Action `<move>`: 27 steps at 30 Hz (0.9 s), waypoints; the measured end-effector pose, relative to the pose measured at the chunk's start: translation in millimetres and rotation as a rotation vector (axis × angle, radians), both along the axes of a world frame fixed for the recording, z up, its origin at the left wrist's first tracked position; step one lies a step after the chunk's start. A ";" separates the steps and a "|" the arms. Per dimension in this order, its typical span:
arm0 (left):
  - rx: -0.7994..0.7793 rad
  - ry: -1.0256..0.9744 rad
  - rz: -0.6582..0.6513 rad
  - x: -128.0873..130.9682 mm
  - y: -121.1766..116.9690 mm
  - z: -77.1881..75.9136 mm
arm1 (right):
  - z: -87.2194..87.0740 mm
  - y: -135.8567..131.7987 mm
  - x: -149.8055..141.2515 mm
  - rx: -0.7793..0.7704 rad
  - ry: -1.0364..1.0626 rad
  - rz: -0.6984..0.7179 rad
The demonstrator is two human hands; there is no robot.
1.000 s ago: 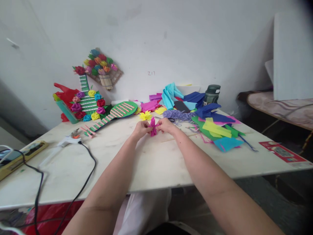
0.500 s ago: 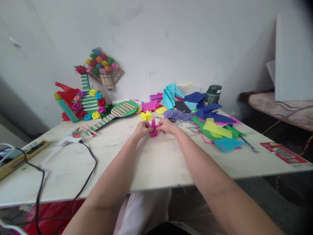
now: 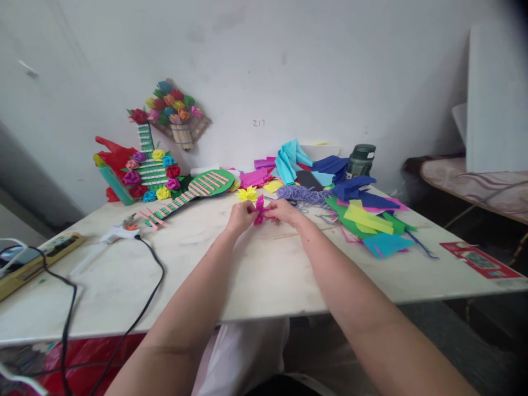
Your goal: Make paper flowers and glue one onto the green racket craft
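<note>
Between my two hands is a magenta paper flower (image 3: 259,210), held just above the table. My left hand (image 3: 241,216) pinches its left side, and my right hand (image 3: 281,213) pinches its right side with the fingers closed. Right behind my left hand lies a yellow paper flower (image 3: 247,194). A heap of purple yarn (image 3: 303,194) and dark-handled scissors (image 3: 292,202) sit beyond my right hand. Thin sticks (image 3: 289,236) rest on the table to the right of the flower.
Coloured paper sheets (image 3: 367,217) and a dark bottle (image 3: 361,160) stand right. On the left are a green striped guitar-shaped craft (image 3: 210,183), a flower-trimmed craft (image 3: 150,168), a white glue gun (image 3: 117,235) with a black cord (image 3: 159,264), and a power strip (image 3: 61,250).
Both hands stay at the magenta flower, whose petals have turned and spread slightly. The whole view has shifted a little; nothing else has visibly moved.
</note>
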State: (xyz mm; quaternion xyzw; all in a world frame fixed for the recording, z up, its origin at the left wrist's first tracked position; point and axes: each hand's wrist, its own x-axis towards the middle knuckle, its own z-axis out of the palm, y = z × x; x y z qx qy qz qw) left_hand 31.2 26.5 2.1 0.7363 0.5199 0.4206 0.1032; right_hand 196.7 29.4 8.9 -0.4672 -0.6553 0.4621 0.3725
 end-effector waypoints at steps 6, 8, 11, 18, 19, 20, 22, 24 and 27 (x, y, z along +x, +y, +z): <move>0.120 0.152 0.163 -2.0 -3.1 3.9 | 7.6 -3.1 -1.9 -0.006 0.088 -0.099; 0.136 0.196 0.194 -2.3 -4.9 5.0 | 8.8 -3.8 -2.7 0.000 0.106 -0.119; 0.139 0.263 0.218 -2.3 -6.3 4.8 | 6.9 -2.9 -5.5 0.049 0.061 -0.105; 0.142 0.413 0.181 4.7 -11.9 5.0 | -11.2 12.8 -14.8 0.233 -0.182 -0.188; 0.139 0.430 0.178 6.3 -12.8 5.3 | -12.3 13.8 -15.7 0.220 -0.194 -0.203; 0.137 0.444 0.177 8.0 -13.5 5.4 | -12.6 14.0 -16.6 0.197 -0.195 -0.219; 0.142 0.463 0.171 10.9 -13.8 4.7 | -10.8 11.9 -18.7 0.134 -0.154 -0.247; 0.155 0.470 0.162 13.2 -13.2 3.1 | -7.2 7.6 -21.2 0.065 -0.075 -0.263; 0.168 0.471 0.161 14.7 -11.9 1.1 | -1.5 1.0 -24.5 -0.017 0.018 -0.267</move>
